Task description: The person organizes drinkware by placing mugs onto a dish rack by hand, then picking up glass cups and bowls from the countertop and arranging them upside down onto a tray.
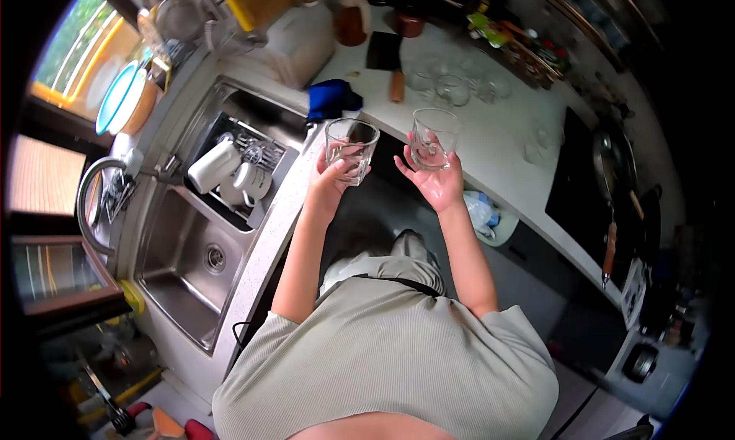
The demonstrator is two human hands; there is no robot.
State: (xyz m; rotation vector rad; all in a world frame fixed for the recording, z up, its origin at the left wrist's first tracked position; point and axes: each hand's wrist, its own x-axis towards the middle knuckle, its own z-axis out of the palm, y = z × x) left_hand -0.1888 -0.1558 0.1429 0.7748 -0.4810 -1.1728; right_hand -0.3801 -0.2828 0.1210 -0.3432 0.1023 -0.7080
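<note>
With the grip of each hand half curled, the left hand point(329, 175) holds one clear, empty-looking glass point(352, 150) and the right hand point(438, 183) cradles another clear tumbler point(436, 139), both raised near the edge of the white desk point(501, 145).

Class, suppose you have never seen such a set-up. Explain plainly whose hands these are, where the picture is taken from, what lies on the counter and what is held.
There is no machine: these are a person's bare hands. The one picture comes from a camera worn on the head, looking forward and down. The left hand holds a clear glass; the right hand holds a similar glass. Farther along, the white counter bears more clear glassware and something blue. White mugs sit at the sink.
</note>
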